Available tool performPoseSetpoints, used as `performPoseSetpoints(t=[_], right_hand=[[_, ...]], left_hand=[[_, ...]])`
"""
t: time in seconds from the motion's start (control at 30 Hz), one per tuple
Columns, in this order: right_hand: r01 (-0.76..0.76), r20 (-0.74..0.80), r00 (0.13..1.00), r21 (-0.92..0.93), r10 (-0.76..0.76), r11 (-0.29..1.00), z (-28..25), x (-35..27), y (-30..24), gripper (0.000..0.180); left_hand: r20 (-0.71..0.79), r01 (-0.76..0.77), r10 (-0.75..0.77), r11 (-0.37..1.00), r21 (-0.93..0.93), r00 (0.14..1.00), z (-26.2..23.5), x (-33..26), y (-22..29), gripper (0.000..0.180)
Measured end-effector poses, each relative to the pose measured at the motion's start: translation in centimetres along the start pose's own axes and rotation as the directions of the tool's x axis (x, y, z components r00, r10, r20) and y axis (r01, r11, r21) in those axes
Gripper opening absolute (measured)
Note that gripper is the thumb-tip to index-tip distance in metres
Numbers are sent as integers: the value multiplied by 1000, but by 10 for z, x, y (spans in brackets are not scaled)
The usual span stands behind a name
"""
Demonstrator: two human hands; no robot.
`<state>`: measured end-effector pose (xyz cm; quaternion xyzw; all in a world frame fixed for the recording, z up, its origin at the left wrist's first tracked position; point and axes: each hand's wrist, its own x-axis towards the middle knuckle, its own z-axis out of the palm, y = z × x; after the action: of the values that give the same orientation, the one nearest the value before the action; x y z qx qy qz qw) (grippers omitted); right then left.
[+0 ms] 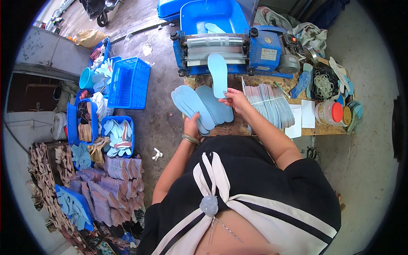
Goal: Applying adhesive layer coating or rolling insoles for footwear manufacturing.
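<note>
My right hand [234,100] pinches one light blue insole [218,74] by its near end. The insole's far end points up at the rollers [216,50] of a blue roller machine [266,53]; I cannot tell whether it touches them. My left hand [192,126] grips a fanned bunch of light blue insoles [190,104], thumb on top and the other fingers hidden underneath. Right beside that bunch, more blue insoles [211,101] lie overlapped on the bench. To the right of my right hand are tied rows of striped-edged insoles [270,106].
Behind the rollers stands a blue tub [199,17] with an insole inside. A red-lidded jar [326,112], white papers [308,114] and a black bag [325,85] occupy the bench's right side. Blue baskets [137,80] and bundled insoles [102,191] crowd the floor at left.
</note>
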<state>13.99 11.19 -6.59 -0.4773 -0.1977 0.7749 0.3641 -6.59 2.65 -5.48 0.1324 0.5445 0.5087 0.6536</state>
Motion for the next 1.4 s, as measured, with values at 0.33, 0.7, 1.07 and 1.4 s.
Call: performPoseSetpoints(t=[0.33, 0.7, 1.07, 1.4], right_hand=[[61, -9, 998, 50, -60, 997, 3, 38, -18, 24], [148, 19, 988, 163, -153, 975, 1, 58, -14, 28], [-264, 306, 899, -193, 314, 945, 18, -22, 34, 30], [-14, 293, 955, -140, 55, 990, 2, -25, 36, 34]], left_hand=[[-15, -52, 52, 999, -9, 999, 0, 6, 7, 36], [-24, -68, 73, 985, 156, 997, -25, 14, -20, 40], [44, -68, 69, 998, -6, 997, -12, 11, 0, 34], [-55, 80, -89, 985, -155, 995, -14, 17, -14, 43]])
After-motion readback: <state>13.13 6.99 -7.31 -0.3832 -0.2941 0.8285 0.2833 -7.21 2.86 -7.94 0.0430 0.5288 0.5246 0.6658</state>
